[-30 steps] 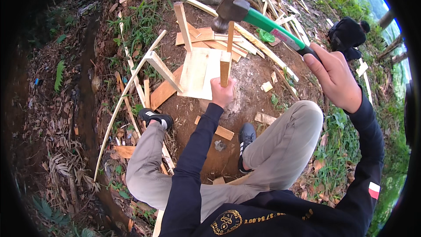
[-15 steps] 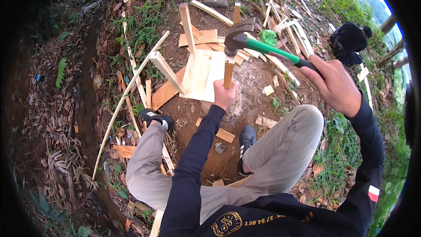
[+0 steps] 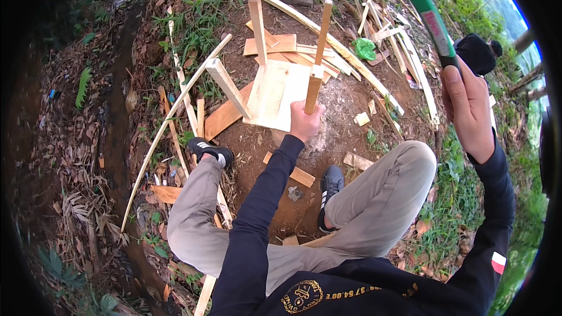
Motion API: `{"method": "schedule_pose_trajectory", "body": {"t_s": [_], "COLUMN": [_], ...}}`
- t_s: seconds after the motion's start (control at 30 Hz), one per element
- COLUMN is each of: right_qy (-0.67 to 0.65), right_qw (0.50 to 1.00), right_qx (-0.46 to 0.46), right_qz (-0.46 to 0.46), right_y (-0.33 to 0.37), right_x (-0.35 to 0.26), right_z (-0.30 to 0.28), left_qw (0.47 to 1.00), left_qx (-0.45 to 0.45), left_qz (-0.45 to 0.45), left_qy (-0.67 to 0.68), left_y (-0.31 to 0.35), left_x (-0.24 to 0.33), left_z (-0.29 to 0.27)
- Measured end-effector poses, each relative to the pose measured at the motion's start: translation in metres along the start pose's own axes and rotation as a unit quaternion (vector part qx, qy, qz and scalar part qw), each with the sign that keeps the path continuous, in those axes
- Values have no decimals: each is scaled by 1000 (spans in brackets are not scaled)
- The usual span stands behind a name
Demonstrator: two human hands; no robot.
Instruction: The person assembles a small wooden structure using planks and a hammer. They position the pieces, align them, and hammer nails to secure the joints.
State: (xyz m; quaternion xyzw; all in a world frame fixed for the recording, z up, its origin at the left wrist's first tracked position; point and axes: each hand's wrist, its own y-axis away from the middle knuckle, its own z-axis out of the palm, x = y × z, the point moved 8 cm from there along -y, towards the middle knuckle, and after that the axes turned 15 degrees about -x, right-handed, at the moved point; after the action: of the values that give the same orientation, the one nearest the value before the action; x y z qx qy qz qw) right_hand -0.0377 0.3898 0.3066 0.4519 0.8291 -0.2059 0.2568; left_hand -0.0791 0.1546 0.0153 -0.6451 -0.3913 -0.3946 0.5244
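Observation:
My left hand (image 3: 306, 120) is closed round the lower part of a wooden leg (image 3: 314, 88), the nearest right one of an upturned small stool. The stool's pale board (image 3: 269, 96) lies on the dirt. Its other legs, a near left leg (image 3: 227, 88), a far left leg (image 3: 257, 32) and a far right leg (image 3: 324, 29), stand upright from the corners. Raised at the upper right, my right hand (image 3: 468, 102) grips the black end of a hammer (image 3: 426, 14) with a green handle. The hammer's head is partly cut off by the top edge, well above the leg.
Brown planks (image 3: 229, 118) and offcuts (image 3: 270, 45) lie around the stool. Long wooden strips (image 3: 404, 58) are piled at the right, near a green plastic bag (image 3: 365, 48). A curved stick (image 3: 170, 120) stretches along the left, a black backpack (image 3: 477, 54) sits far right.
My right hand has lifted the hammer up from the top of the near right leg. My left hand stays round that leg. The view has shifted slightly.

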Motion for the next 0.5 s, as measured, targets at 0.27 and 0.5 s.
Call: {"method": "schedule_pose_trajectory", "body": {"t_s": [0.27, 0.5], "right_qy": [141, 88], "right_qw": [982, 993], "right_qx": [-118, -67], "right_qz": [-37, -30], "right_y": [-3, 4], "right_x": [1, 5], "right_z": [35, 34], "left_qw": [1000, 1000], "left_qx": [-5, -6], "left_qz": [-12, -2], "left_qy": [-15, 9], "left_y": [-3, -1], "left_x": [5, -4], "left_z": [1, 6]}}
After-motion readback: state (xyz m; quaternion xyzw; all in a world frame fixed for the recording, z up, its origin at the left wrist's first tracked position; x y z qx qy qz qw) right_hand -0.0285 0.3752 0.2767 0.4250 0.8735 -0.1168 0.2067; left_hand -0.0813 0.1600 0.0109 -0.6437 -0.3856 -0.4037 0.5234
